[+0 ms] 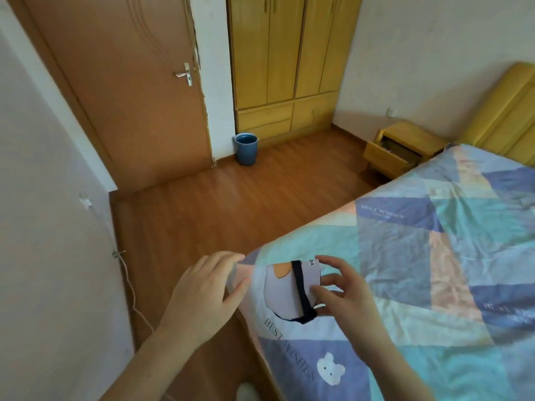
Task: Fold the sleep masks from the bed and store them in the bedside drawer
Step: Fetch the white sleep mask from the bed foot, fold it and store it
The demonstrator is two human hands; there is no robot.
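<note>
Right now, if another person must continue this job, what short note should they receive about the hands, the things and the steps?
Right hand: fingers pinch the right edge of the sleep mask, which lies folded on the bed near its corner, black strap across it.
Left hand: open, resting at the bed corner beside the mask, holding nothing.
Bedside drawer: already pulled open, across the room by the headboard; its contents are unclear.
Done: this mask looks folded.
Left: carry it to the drawer and put it in. No other mask is visible on the bed.

Between the fingers (321, 290) lay a pale lilac sleep mask (285, 290) with an orange patch and black strap; beneath them, a pastel patchwork bedcover (419, 256).
</note>
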